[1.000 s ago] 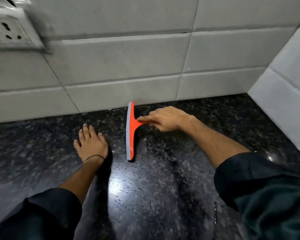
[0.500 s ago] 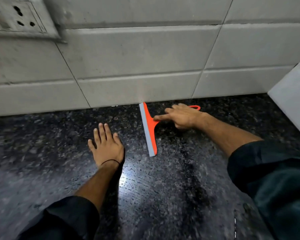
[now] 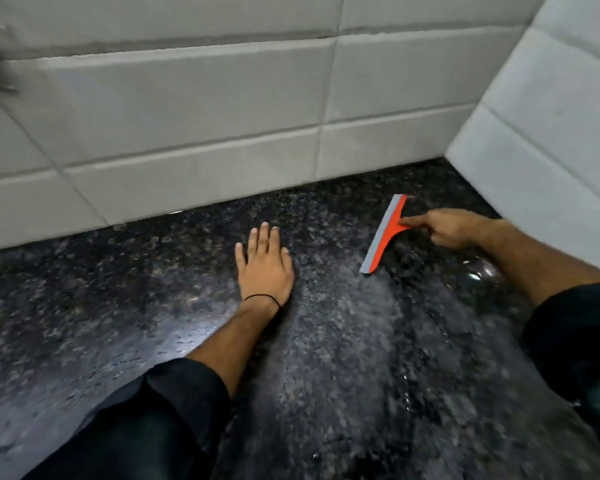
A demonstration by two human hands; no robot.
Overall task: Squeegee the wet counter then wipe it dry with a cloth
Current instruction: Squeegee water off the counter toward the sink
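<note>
An orange squeegee (image 3: 385, 233) with a grey rubber blade rests blade-down on the wet black speckled counter (image 3: 343, 341), near the back right corner. My right hand (image 3: 451, 228) grips its handle, index finger stretched along the neck toward the blade. My left hand (image 3: 265, 266) lies flat on the counter, palm down and fingers apart, well to the left of the blade, holding nothing. A thin black band circles the left wrist. Water droplets glint on the stone in front of the left hand. No cloth is in view.
Grey tiled wall (image 3: 187, 116) runs along the back of the counter. A second tiled wall (image 3: 551, 133) closes the right side and forms a corner. A glossy puddle (image 3: 482, 271) sits by my right forearm.
The squeegee in my right hand has swept rightward, away from my left hand and toward the right corner, with its blade now tilted. The view has shifted, and the wall socket has left the frame.
</note>
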